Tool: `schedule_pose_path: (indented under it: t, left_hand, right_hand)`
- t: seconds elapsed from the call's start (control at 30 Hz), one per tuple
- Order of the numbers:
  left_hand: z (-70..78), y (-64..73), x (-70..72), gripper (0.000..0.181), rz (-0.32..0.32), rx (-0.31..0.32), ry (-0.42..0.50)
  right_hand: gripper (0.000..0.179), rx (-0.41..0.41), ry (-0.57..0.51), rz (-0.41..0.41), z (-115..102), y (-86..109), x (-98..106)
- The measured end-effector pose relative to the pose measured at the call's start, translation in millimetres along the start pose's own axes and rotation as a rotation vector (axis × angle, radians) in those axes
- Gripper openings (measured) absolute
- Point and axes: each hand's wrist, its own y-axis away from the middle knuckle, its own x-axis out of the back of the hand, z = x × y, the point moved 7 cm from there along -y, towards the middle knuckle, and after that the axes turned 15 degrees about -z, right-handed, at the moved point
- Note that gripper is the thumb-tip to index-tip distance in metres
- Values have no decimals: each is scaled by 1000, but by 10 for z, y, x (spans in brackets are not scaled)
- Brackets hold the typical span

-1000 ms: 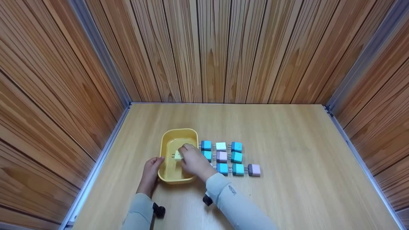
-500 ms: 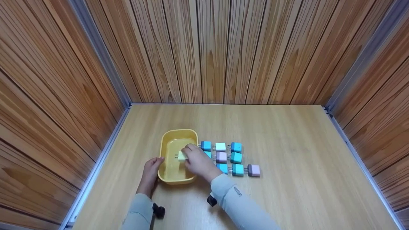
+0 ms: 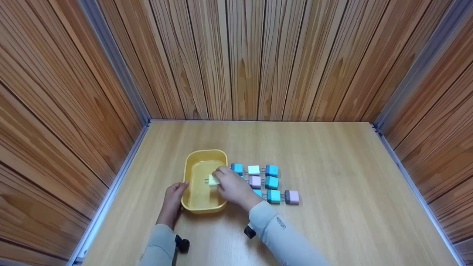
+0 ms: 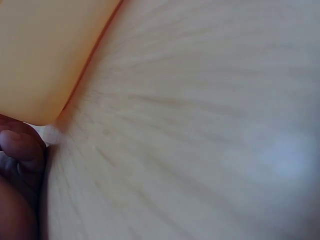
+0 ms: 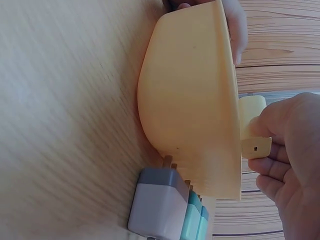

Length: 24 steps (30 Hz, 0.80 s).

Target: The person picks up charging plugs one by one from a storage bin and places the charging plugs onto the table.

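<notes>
A yellow plastic tub (image 3: 199,197) stands on the table, and my left hand (image 3: 172,201) holds its left side with the thumb at the rim. In the left wrist view, fingers (image 4: 22,150) curl beside the tub's pale lower corner (image 4: 35,75). My right hand (image 3: 238,188) pinches a pale yellow charger plug (image 3: 213,180) over the tub, its prongs pointing left. The right wrist view shows that charger (image 5: 254,112) just past the tub's rim, with a small port on the near end. To the right, several chargers lie in rows, some partly hidden by my right hand.
The rows include a white charger (image 3: 253,170), a blue charger (image 3: 271,170), a teal charger (image 3: 271,182) and a purple charger (image 3: 291,197). Wood-plank walls (image 3: 244,66) enclose the table (image 3: 332,166) at the back and sides.
My right hand has drifted slightly right with the yellow charger, covering more of the nearest chargers. The left hand keeps its hold on the tub.
</notes>
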Motion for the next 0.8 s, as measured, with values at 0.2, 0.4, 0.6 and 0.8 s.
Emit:
schedule_pose_path:
  t: [0.2,0.4,0.6,0.8]
  left_hand:
    - [7,4,3,42,-2,-15,5]
    - [-2,-4,11,42,-17,18,1]
    - [-1,3,21,43,-20,36,3]
    - [17,8,-3,40,-8,-20,16]
  right_hand:
    - [46,-26,-32,-15,51,63,22]
    - [47,-44,-34,-35,120,126,49]
    - [47,-58,-27,-34,173,175,76]
    - [44,-32,22,-12,172,226,114]
